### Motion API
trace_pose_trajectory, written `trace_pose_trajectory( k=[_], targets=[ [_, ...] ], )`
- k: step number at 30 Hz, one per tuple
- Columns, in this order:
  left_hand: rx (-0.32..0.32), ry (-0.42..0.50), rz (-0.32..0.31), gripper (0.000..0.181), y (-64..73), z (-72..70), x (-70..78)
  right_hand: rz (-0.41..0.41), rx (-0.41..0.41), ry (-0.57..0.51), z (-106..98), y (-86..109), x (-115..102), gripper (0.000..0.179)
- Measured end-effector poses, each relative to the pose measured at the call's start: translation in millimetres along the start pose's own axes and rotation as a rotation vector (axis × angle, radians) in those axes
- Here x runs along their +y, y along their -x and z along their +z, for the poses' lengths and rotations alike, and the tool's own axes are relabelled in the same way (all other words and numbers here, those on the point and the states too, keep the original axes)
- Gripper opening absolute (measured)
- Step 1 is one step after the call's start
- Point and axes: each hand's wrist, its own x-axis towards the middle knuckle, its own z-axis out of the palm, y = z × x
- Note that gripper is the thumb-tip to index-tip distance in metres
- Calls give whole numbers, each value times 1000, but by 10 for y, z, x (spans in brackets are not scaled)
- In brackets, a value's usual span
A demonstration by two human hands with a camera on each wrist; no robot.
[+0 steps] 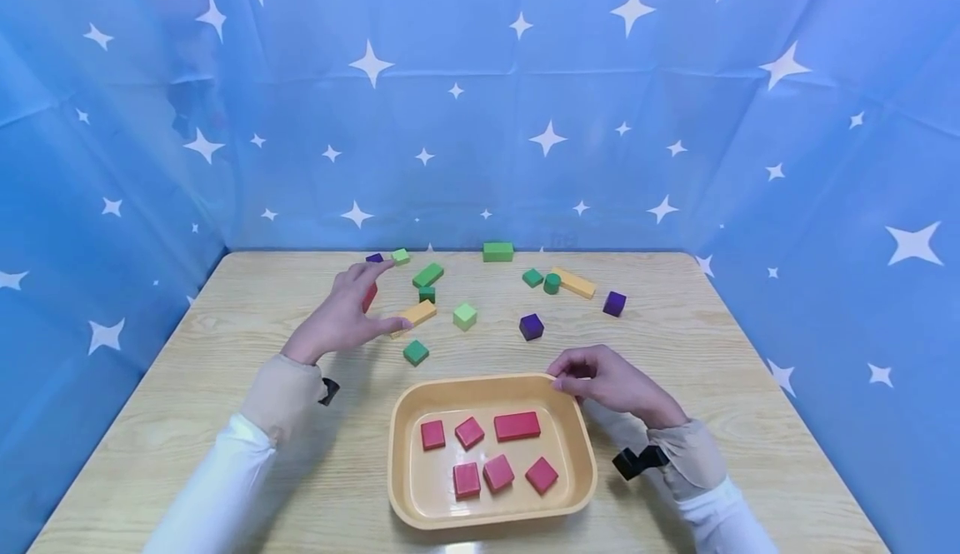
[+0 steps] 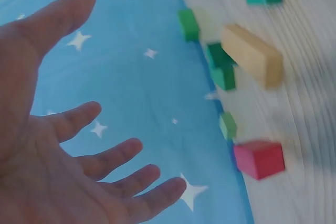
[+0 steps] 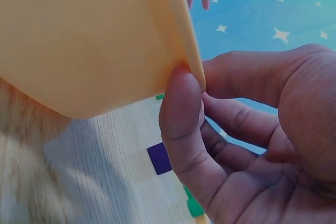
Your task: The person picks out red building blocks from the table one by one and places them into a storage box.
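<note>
My left hand [image 1: 343, 312] hovers over the left part of the table, thumb and fingers spread, holding nothing. Partly hidden behind it in the head view is a red block [image 1: 370, 296]; the left wrist view shows this red block [image 2: 259, 159] standing apart from the fingers. A yellow plank-shaped block [image 1: 418, 314] lies by the thumb. With thumb and fingers, my right hand [image 1: 611, 381] pinches the far right corner of a yellow tray [image 1: 492, 524], and the right wrist view shows the rim between them. Inside the tray lie several red blocks, including a long one [image 1: 517, 426].
Behind the tray are scattered green blocks [image 1: 416, 352], a light green cube [image 1: 465, 316], purple cubes [image 1: 532, 326], a green cylinder [image 1: 552, 284] and another yellow plank [image 1: 574, 282]. A long green block [image 1: 498, 252] lies at the far edge, against a blue starred curtain [image 1: 480, 121].
</note>
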Motion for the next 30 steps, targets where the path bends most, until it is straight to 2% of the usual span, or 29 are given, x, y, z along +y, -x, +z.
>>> trace_pose_trajectory(
  k=[6,12,15,19,25,30],
  targets=[
    [23,-100,-70,100,-209,-17,-147,-12,6,-3,-2,7,-17,20],
    [-36,-142,-199,101,-401,18,-340,0,12,-18,19,-4,-1,19],
    [-62,-156,-244,101,-477,36,-436,-3,13,-25,29,-14,19,19],
    [-90,-180,-265,99,-563,57,-531,-15,18,-21,31,-12,21,20],
    [-131,-232,-286,92,-664,95,-590,0,29,-12,21,5,11,18],
    [-154,-244,-300,77,-733,110,-625,3,25,-26,21,20,-3,18]
  ],
)
